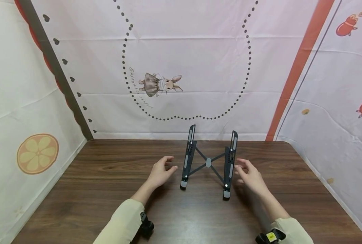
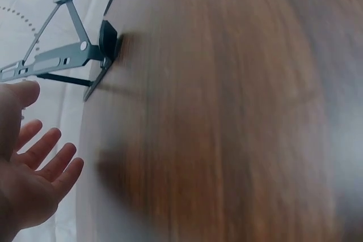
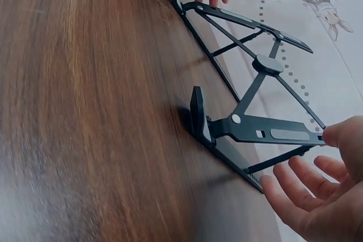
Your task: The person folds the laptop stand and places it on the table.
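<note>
A dark folding laptop stand [image 1: 208, 162] is set up on the table, its two side arms joined by crossed bars with a grey hub. To the left of it, my left hand [image 1: 160, 173] hovers with loosely bent, spread fingers and holds nothing. My right hand [image 1: 251, 177] is beside the right arm of the stand, fingertips right at its outer edge. In the right wrist view, the thumb [image 3: 339, 132] overlaps the end of that arm while the other fingers are spread below. Both front lips of the stand point up.
The brown wooden table [image 1: 77, 193] reaches back to a pale printed cloth [image 1: 190, 64] with a rabbit figure and dotted line. More printed cloth hangs at the left and right sides. A dark wrist camera [image 1: 146, 225] sits at the left sleeve, another at the right.
</note>
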Demonstrator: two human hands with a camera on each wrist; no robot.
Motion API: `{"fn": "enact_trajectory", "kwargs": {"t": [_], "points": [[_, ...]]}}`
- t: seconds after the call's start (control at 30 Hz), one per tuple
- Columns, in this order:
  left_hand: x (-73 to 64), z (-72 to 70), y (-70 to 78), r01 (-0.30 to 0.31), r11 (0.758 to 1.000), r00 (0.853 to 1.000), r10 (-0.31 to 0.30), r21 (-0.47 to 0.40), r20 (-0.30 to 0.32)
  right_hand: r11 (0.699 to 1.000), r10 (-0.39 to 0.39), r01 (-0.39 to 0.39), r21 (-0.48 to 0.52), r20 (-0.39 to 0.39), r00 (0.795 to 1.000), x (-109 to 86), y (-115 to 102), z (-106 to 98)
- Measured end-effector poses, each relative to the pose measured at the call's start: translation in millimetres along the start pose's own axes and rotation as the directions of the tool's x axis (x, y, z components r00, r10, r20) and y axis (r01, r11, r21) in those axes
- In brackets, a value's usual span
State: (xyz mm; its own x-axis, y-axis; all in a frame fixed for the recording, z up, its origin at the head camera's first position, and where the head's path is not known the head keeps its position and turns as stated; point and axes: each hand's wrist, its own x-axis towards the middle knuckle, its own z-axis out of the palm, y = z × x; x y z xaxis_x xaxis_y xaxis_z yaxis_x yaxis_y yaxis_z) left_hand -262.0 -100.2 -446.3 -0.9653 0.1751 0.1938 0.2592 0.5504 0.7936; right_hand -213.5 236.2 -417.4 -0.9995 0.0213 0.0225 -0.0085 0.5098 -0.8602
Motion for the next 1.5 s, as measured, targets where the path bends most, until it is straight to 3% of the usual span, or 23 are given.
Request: {"fn": "enact_trajectory", "kwargs": {"t": [0.8,1.07,1.37,1.5], "points": [[11.8,26.3,14.6,-0.005,0.995,0.999,0.010,-0.104,0.045,0.992,0.069,-0.069,0.104,-0.001,0.998,-0.2,-1.7,16.0],[14.9,34.0,18.0,0.027,0.981,0.997,-0.013,-0.195,0.070,0.992,0.074,-0.072,0.102,-0.021,0.997,1.5,1.3,20.7],[16.7,37.1,24.5,0.074,0.984,0.996,-0.066,-0.163,0.054,0.992,0.091,-0.086,0.095,-0.044,0.995,3.7,1.2,24.6],[19.3,38.3,23.5,0.069,0.987,0.997,-0.063,-0.144,0.048,0.991,0.091,-0.086,0.100,-0.045,0.995,3.8,0.7,25.1]]}}
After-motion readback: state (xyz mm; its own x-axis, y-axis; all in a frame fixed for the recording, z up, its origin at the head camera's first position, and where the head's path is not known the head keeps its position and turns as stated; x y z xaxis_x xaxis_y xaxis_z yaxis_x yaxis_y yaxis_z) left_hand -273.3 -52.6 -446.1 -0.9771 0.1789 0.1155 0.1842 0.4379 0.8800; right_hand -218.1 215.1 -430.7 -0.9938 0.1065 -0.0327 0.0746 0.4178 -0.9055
